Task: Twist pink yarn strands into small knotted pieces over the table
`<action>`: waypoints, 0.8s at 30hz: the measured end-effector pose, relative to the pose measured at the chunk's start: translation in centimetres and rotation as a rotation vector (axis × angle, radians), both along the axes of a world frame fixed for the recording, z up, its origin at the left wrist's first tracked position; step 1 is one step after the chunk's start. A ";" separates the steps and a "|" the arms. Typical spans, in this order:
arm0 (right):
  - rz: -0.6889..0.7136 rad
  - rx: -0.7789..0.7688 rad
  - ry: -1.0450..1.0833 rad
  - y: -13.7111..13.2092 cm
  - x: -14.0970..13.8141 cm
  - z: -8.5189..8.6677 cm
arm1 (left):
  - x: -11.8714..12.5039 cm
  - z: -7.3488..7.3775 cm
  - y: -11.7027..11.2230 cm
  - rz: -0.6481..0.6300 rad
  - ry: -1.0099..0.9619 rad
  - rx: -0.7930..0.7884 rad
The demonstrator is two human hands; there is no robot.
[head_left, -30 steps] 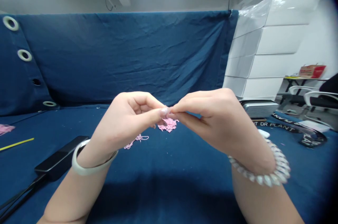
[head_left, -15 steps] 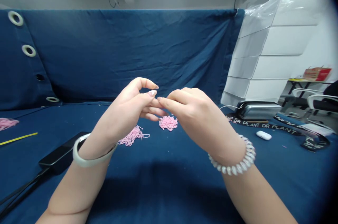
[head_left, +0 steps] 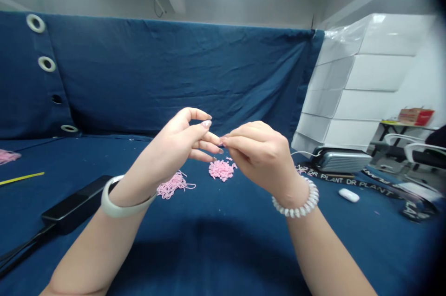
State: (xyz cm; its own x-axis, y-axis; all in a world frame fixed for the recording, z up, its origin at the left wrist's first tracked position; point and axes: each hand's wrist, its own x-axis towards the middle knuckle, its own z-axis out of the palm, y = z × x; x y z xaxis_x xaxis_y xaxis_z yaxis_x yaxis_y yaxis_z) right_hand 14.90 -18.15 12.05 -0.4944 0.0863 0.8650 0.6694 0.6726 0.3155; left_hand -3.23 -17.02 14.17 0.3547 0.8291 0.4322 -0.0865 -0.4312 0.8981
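My left hand (head_left: 177, 147) is raised above the blue cloth (head_left: 216, 240), fingers partly spread, its fingertips meeting those of my right hand (head_left: 259, 154). My right hand is pinched closed at that meeting point; what it pinches is too small to make out. Below the fingertips lies a small pile of pink beads (head_left: 220, 169). A heap of pink strung loops (head_left: 170, 184) lies just behind my left wrist. My left wrist wears a pale bangle (head_left: 118, 203), and a beaded bracelet (head_left: 298, 205) circles my right wrist.
A black box with a cable (head_left: 71, 205) lies at the left, a yellow strip (head_left: 21, 178) and more pink strands (head_left: 7, 156) beyond it. At the right are a white earbud case (head_left: 349, 195), a printed black ribbon (head_left: 348, 177), a silver device (head_left: 344, 159) and white drawers (head_left: 362, 87).
Both hands have lowered a little and drawn apart from a tight joint pinch; my left fingers have opened out. The view has tilted upward, showing more of the piles on the cloth.
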 end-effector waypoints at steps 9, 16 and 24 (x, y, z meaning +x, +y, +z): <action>0.242 0.003 0.261 0.5 -0.7 -0.3 | 0.5 -0.1 0.0 -0.043 -0.052 0.021; 0.443 -0.094 0.486 -0.1 -1.2 -0.2 | 0.3 0.1 -2.5 0.216 -0.075 0.308; 0.628 -0.255 0.557 -1.0 -1.3 0.2 | 0.5 -0.2 -4.4 0.286 -0.073 0.579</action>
